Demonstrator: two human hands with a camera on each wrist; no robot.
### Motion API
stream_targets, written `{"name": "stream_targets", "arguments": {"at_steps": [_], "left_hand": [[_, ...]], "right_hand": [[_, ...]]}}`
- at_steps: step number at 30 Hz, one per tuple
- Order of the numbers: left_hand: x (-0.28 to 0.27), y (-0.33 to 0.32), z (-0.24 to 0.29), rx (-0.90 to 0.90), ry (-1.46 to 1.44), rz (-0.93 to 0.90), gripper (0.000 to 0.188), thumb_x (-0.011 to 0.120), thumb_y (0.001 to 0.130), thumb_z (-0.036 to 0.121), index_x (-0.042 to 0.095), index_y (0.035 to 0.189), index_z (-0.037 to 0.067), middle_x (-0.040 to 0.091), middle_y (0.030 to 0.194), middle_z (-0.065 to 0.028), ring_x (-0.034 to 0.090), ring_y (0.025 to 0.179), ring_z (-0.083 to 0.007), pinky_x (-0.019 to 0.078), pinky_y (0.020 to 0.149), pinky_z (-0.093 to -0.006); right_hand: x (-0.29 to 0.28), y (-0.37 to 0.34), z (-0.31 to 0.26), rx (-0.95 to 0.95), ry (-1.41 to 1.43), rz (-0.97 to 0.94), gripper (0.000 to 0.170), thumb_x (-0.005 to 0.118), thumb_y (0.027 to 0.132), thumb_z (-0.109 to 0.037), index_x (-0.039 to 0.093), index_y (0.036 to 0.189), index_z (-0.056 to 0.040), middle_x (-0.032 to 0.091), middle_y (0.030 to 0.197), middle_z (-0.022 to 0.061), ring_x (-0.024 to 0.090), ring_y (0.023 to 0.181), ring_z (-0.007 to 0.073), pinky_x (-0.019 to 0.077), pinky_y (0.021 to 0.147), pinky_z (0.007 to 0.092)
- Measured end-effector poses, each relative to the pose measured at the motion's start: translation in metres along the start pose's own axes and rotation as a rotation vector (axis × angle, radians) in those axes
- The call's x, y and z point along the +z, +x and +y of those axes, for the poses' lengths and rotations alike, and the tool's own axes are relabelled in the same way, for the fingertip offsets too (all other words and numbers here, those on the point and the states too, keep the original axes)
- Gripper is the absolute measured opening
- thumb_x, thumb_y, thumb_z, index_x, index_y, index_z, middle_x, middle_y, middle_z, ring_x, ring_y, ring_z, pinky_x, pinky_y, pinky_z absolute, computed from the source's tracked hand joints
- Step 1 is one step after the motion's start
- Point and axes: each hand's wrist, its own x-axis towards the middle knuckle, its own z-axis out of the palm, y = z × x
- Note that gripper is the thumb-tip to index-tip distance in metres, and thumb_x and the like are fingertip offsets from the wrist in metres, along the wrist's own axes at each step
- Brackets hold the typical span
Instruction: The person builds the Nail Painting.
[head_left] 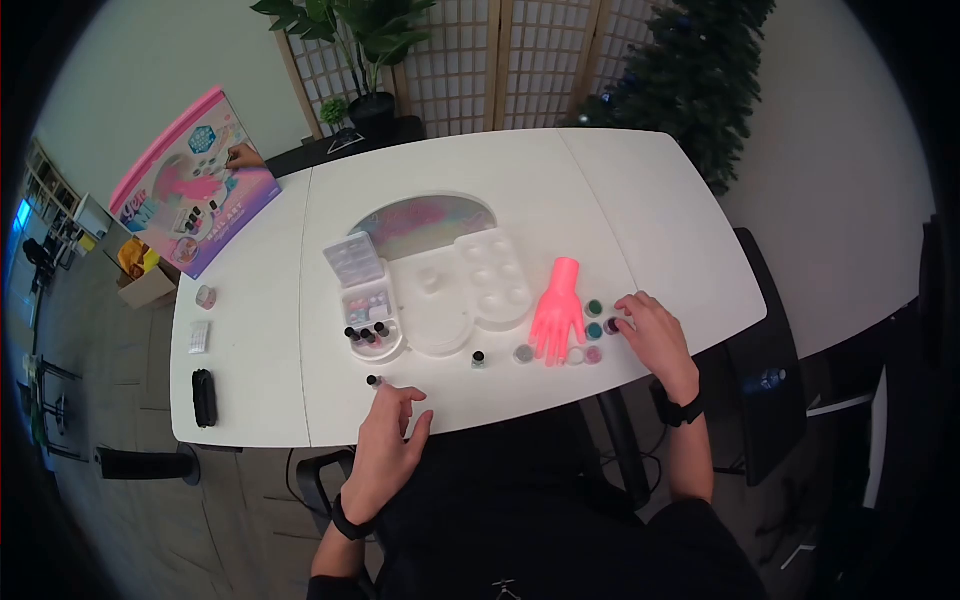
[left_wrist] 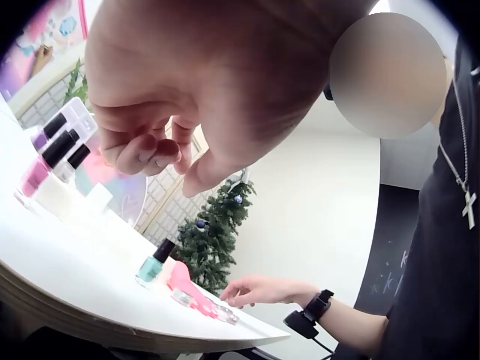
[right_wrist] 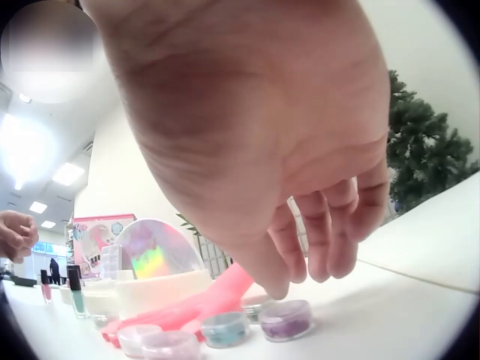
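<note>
My left hand (head_left: pixel 390 445) is near the front edge, fingers loosely bent and thumb apart, beside a black-capped bottle (head_left: pixel 374 381); nothing shows between the fingertips in the left wrist view. At the right, my right hand (head_left: pixel 658 342) hangs with relaxed fingers over a purple jar (right_wrist: pixel 287 320); whether the thumb touches it I cannot tell. Left of that hand lie a green jar (head_left: pixel 594 308), a teal jar (head_left: pixel 594 331) and a pink jar (head_left: pixel 593 355). A pink model hand (head_left: pixel 562 310) lies beside them. One teal bottle (left_wrist: pixel 154 264) stands upright between my hands.
A white tray station (head_left: pixel 437 325) with a rounded backboard (head_left: pixel 425 226) occupies the middle, several black-capped bottles at its left. Farther left are a boxed set (head_left: pixel 195 185), a small round container (head_left: pixel 206 296), a white packet (head_left: pixel 199 338) and a black case (head_left: pixel 204 398).
</note>
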Motion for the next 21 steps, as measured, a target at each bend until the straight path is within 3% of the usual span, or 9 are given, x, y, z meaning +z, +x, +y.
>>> {"name": "stream_targets", "arguments": {"at_steps": [6, 15, 21], "left_hand": [[0.013, 0.004, 0.007, -0.003, -0.042, -0.087, 0.028, 0.077, 0.098, 0.003, 0.064, 0.122, 0.006, 0.051, 0.095, -0.0083, 0.056, 0.070, -0.0210, 0.0498, 0.064, -0.0370], [0.014, 0.004, 0.008, -0.041, -0.069, -0.157, 0.028, 0.075, 0.100, 0.006, 0.063, 0.125, 0.008, 0.054, 0.097, -0.0091, 0.058, 0.070, -0.0230, 0.0515, 0.066, -0.0381], [0.015, 0.000, 0.008, -0.052, -0.090, -0.223, 0.027, 0.072, 0.104, 0.011, 0.063, 0.130, 0.010, 0.057, 0.103, -0.0097, 0.063, 0.073, -0.0261, 0.0536, 0.069, -0.0405]], "right_hand": [[0.001, -0.005, 0.008, 0.047, 0.102, -0.088, 0.026, 0.073, 0.101, -0.019, 0.071, 0.123, -0.0045, 0.069, 0.120, 0.0124, 0.069, 0.111, 0.0352, 0.0574, 0.095, 0.0459], [0.000, -0.003, 0.004, 0.061, 0.116, -0.152, 0.025, 0.075, 0.099, -0.021, 0.073, 0.118, -0.0045, 0.071, 0.115, 0.0118, 0.071, 0.108, 0.0347, 0.0575, 0.094, 0.0451], [-0.017, 0.015, -0.012, -0.015, 0.100, -0.058, 0.025, 0.075, 0.098, -0.019, 0.072, 0.118, -0.0047, 0.071, 0.114, 0.0111, 0.071, 0.104, 0.0338, 0.0580, 0.092, 0.0440]]}}
